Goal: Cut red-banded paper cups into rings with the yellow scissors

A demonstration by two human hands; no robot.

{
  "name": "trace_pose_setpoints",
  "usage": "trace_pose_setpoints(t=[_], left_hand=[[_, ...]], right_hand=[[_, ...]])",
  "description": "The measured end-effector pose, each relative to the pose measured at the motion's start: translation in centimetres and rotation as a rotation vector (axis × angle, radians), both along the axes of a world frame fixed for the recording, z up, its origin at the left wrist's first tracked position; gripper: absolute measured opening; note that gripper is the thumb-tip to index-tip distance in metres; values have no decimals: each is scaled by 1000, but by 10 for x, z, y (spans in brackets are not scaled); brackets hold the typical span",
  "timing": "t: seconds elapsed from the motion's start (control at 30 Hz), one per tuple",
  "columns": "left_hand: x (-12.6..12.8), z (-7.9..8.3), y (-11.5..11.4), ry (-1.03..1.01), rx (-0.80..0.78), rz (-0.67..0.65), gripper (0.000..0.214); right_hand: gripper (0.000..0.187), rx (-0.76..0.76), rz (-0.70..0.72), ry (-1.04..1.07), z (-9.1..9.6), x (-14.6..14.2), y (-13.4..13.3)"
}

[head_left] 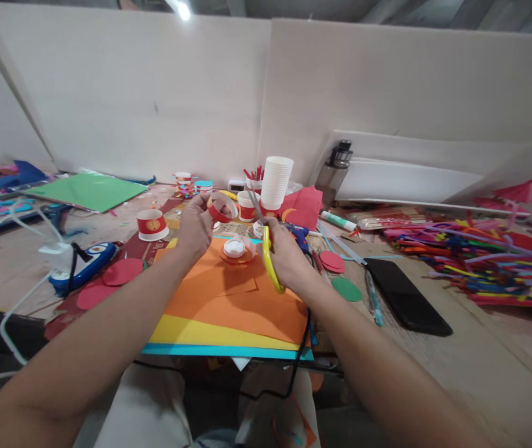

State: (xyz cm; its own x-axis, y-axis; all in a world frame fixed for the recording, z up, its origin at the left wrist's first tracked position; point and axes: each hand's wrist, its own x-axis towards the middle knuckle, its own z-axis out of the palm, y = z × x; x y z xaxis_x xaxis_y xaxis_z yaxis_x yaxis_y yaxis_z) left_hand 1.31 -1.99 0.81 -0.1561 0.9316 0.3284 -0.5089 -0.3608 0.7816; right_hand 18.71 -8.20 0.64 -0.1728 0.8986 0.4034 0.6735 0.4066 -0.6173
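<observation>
L hand point(195, 225) fingers clamped on red paper ring point(221, 207), held above orange sheets point(228, 292); R hand point(284, 255) grips yellow scissors point(267, 249). Risk: blades close to L fingertips, thin ring may crush or tear.

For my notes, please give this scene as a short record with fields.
left hand: holds red paper ring
right hand: holds yellow-handled scissors, blades up toward the ring
under the hands: orange paper, cut cup piece
behind: white cup stack
right side: black phone, coloured pipe cleaners
</observation>
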Motion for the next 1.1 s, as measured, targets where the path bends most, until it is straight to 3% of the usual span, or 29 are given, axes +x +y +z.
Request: trace_pose_setpoints(t=[0.17,0.3,0.67,1.1], left_hand=[[1,0,-2,29,103,58,22],[2,-2,-2,44,147,27,24],[4,4,-9,1,21,-51,29],[-3,2,-5,42,30,-138,22]], right_hand=[[33,-10,1,-114,5,-2,-6],[33,24,10,-157,3,-4,-6],[34,56,-9,-239,1,-5,-6],[30,67,-16,-259,1,-3,-7]])
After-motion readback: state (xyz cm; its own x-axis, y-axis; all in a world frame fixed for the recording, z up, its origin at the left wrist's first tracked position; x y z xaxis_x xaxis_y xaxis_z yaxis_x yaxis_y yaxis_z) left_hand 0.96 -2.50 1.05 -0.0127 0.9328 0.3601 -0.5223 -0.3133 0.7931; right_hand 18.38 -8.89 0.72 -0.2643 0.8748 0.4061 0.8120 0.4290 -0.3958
